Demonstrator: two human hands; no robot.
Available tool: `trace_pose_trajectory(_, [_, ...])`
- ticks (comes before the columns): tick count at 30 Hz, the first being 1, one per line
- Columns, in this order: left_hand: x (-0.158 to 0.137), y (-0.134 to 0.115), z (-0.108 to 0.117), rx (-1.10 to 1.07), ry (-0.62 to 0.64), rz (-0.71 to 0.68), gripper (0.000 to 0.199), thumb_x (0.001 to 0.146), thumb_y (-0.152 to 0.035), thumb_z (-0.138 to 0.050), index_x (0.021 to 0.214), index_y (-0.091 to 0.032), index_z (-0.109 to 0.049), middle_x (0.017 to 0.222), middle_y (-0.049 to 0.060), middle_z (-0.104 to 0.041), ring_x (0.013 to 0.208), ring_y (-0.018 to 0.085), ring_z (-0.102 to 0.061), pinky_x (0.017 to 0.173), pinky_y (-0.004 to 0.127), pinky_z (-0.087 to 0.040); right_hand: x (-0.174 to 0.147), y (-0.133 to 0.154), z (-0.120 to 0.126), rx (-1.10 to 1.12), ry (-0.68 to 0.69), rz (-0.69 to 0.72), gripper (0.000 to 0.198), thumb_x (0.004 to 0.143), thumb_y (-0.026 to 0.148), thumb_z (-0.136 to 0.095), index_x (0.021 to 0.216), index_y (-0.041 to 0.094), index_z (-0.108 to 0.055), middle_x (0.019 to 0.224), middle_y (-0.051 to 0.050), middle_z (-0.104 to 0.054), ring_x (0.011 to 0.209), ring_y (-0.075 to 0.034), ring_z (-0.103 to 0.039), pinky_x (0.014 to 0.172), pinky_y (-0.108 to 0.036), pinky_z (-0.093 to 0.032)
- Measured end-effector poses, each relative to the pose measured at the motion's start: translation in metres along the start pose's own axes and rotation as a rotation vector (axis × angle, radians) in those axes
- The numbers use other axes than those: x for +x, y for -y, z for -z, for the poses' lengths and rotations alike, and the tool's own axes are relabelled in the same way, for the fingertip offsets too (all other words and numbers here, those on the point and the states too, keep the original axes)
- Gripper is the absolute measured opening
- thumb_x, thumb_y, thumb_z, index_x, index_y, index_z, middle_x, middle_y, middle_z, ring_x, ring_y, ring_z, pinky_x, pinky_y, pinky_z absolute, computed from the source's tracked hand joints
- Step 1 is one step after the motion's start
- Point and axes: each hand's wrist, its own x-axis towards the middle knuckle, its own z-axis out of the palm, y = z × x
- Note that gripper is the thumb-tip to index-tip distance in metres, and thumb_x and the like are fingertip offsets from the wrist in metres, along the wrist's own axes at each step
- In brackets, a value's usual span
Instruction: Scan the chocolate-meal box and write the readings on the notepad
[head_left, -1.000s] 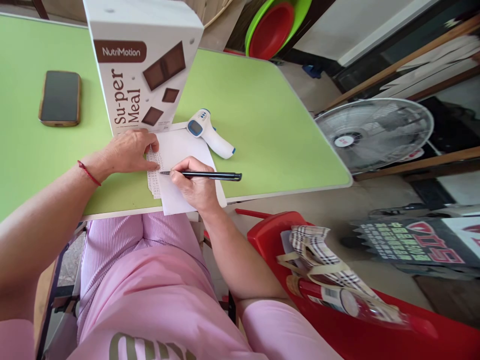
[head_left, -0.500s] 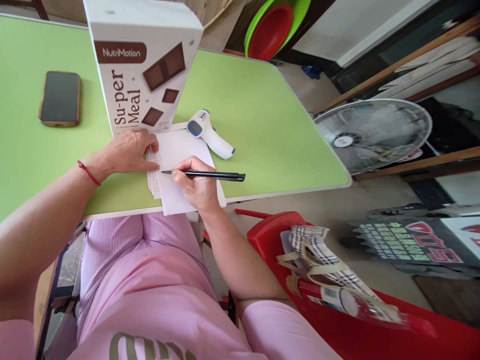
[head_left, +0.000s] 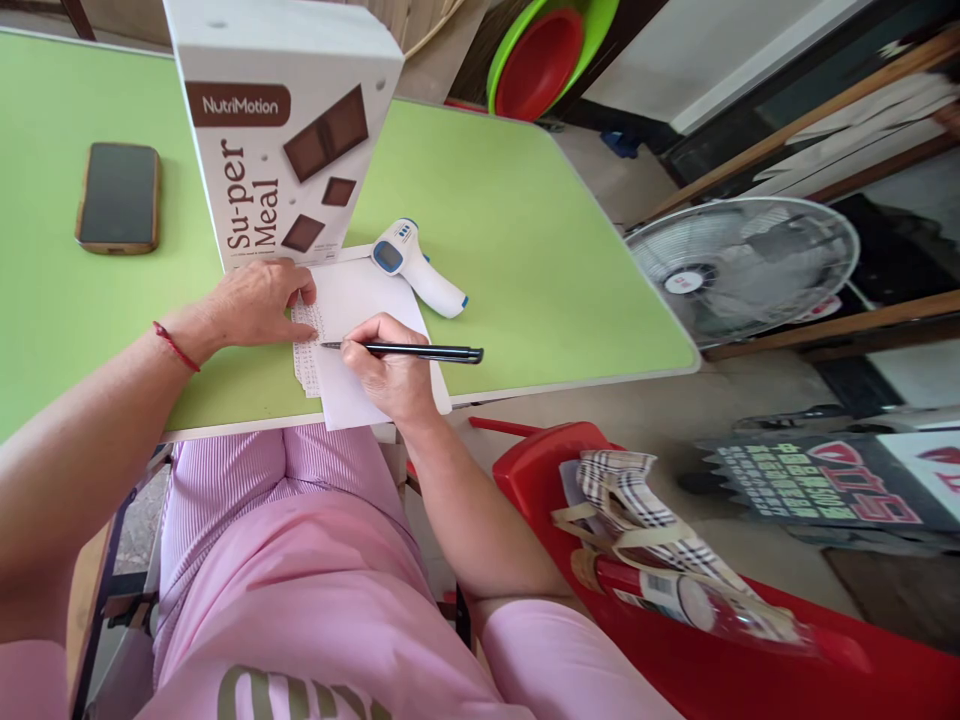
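Note:
My right hand (head_left: 394, 368) is closed around a black pen (head_left: 427, 351), its tip touching the left part of a white sheet of paper (head_left: 360, 295). A narrow strip of paper with small print (head_left: 306, 370) lies along the sheet's left edge. My left hand (head_left: 262, 300) rests over the upper part of that strip, thumb and forefinger apart, holding it down. Just behind the left hand stands a tall white NutriMotion box (head_left: 255, 150). A white and blue infrared thermometer (head_left: 424, 270) lies by the sheet's upper right corner, partly over it.
A phone (head_left: 118, 198) lies on the green table (head_left: 525, 250) at the left. Right of the table stands a fan (head_left: 742, 270). A red chair (head_left: 540, 470) near my right elbow bears a checked bag (head_left: 630, 500) and a bottle (head_left: 675, 600). Basins (head_left: 540, 65) are behind the table.
The pen's rear end has swung slightly in my right hand, while its tip stays at nearly the same spot. My left hand has kept its place.

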Motion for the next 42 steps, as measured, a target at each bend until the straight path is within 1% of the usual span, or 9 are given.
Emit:
trace_pose_trajectory(8, [-0.0008,-0.0002,0.0006,0.007,0.0,0.0,0.036,0.074,-0.041,-0.068,0.101,-0.017,-0.065,0.093,0.006,-0.066,0.092,0.025,-0.062,0.071,0.032,-0.042,-0.0002,0.0023,-0.0002,0.007,-0.013,-0.006,0.012,0.076,0.029,-0.057,0.067,0.022,-0.055,0.056,0.005,-0.055,0.05,-0.01,-0.044,0.051,-0.024,-0.038])
trace_pose_trajectory(11, [-0.0012,-0.0014,0.0003,0.019,-0.001,0.012,0.037,0.075,-0.043,-0.067,0.102,-0.017,-0.065,0.094,0.007,-0.066,0.093,0.026,-0.062,0.072,0.033,-0.043,-0.001,0.0026,-0.0006,0.018,-0.05,-0.012,0.012,0.076,0.029,-0.056,0.067,0.021,-0.056,0.057,0.004,-0.056,0.051,-0.01,-0.045,0.051,-0.024,-0.039])
trace_pose_trajectory(16, [-0.0011,-0.002,-0.001,0.028,-0.006,0.022,0.038,0.075,-0.044,-0.066,0.102,-0.018,-0.065,0.096,0.007,-0.066,0.095,0.028,-0.062,0.074,0.034,-0.044,-0.0017,0.0021,-0.0005,0.024,-0.106,-0.033,0.011,0.075,0.028,-0.056,0.066,0.022,-0.055,0.055,0.005,-0.053,0.05,-0.01,-0.043,0.051,-0.024,-0.039])
trace_pose_trajectory(24, [-0.0003,-0.0026,-0.0003,0.021,0.0,0.015,0.037,0.075,-0.045,-0.066,0.101,-0.018,-0.064,0.096,0.007,-0.066,0.093,0.027,-0.062,0.072,0.033,-0.042,-0.0011,0.0004,-0.001,-0.014,-0.079,-0.04,0.011,0.076,0.028,-0.056,0.068,0.022,-0.054,0.056,0.005,-0.054,0.051,-0.011,-0.045,0.053,-0.025,-0.04])
trace_pose_trajectory(28, [-0.0007,-0.0027,-0.0003,0.022,-0.003,0.019,0.037,0.074,-0.045,-0.066,0.1,-0.018,-0.064,0.096,0.007,-0.066,0.094,0.027,-0.062,0.071,0.033,-0.042,-0.0006,0.0017,-0.0013,0.012,-0.079,-0.043,0.011,0.074,0.029,-0.056,0.066,0.022,-0.055,0.055,0.004,-0.055,0.051,-0.011,-0.046,0.052,-0.025,-0.04])
trace_pose_trajectory(33, [-0.0013,-0.0015,0.0001,0.016,-0.001,0.015,0.037,0.074,-0.045,-0.066,0.1,-0.018,-0.064,0.097,0.008,-0.066,0.093,0.027,-0.062,0.072,0.033,-0.044,-0.0009,0.0027,-0.0011,0.02,-0.102,-0.082,0.012,0.071,0.031,-0.056,0.062,0.023,-0.054,0.053,0.004,-0.056,0.051,-0.011,-0.046,0.051,-0.025,-0.039])
trace_pose_trajectory(37, [-0.0016,-0.0015,0.0007,0.012,-0.005,0.01,0.038,0.074,-0.045,-0.066,0.101,-0.018,-0.065,0.095,0.008,-0.066,0.092,0.027,-0.062,0.072,0.033,-0.044,-0.0018,0.0026,-0.0002,0.032,-0.112,-0.082,0.013,0.073,0.03,-0.056,0.064,0.022,-0.054,0.053,0.005,-0.053,0.05,-0.01,-0.043,0.05,-0.025,-0.038])
trace_pose_trajectory(42, [-0.0018,-0.0026,0.0015,0.007,0.001,0.017,0.039,0.074,-0.045,-0.067,0.102,-0.017,-0.065,0.093,0.007,-0.066,0.091,0.026,-0.063,0.071,0.032,-0.044,-0.0017,0.0036,-0.0002,0.031,-0.088,-0.064,0.012,0.075,0.029,-0.058,0.066,0.021,-0.057,0.055,0.004,-0.054,0.051,-0.01,-0.044,0.05,-0.024,-0.038])
